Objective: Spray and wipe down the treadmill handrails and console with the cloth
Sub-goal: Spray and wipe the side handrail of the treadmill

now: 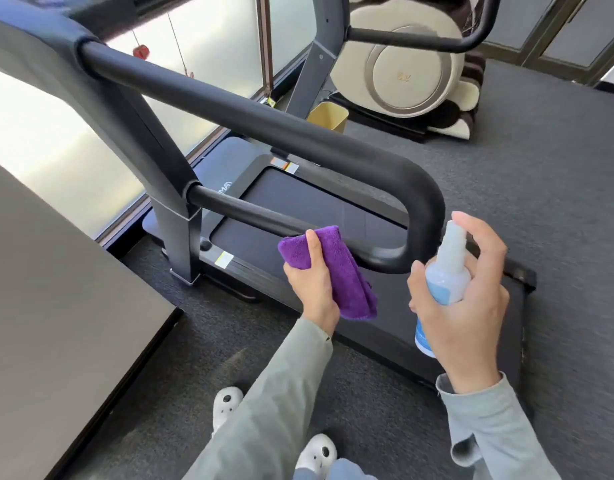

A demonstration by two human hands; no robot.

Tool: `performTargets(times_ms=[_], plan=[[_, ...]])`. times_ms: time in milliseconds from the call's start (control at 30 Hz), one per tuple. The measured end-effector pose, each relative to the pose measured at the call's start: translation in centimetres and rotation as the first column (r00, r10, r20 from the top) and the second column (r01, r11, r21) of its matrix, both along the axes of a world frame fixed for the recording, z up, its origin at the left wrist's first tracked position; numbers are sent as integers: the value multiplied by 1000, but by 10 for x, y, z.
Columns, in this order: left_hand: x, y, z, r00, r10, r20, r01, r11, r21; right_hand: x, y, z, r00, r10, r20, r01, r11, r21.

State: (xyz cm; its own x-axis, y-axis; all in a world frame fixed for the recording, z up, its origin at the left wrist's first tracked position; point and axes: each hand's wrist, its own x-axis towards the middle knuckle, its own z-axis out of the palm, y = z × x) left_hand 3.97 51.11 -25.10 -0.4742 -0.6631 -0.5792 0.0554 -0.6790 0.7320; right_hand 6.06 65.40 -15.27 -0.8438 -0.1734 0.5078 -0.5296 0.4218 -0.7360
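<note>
A cream massage chair stands at the far side on grey carpet. A yellow bin sits near it. Frosted windows line the left; a dark bench fills the near-left corner.

sleeves: loose pale grey-green | shoes: white clogs, holes | hands: bare

We see grey carpeted floor carrying the treadmill; beyond it stand a yellow bin and a cream exercise machine.
</note>
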Motion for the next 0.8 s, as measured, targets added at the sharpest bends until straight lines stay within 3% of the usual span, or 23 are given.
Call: performTargets(times_ms=[100,200,433,600,800], plan=[[17,-33,9,998,69,7,-69,995,-70,-2,-19,8,999,27,-22,-28,999,-25],[30,-67,31,993,86,-77,-95,986,-136,0,-44,18,998,52,-37,-53,997,-49],[15,-151,112,949,23,-316,-52,995,-86,1,-105,43,991,90,-99,-98,992,-78],[-8,-205,147,964,129,-232,-141,989,-38,-1,-138,51,988,95,-124,-102,993,-55],[-29,-257,175,991,116,-72,-122,989,-83,-9,-159,45,988,79,-136,-86,995,-52]])
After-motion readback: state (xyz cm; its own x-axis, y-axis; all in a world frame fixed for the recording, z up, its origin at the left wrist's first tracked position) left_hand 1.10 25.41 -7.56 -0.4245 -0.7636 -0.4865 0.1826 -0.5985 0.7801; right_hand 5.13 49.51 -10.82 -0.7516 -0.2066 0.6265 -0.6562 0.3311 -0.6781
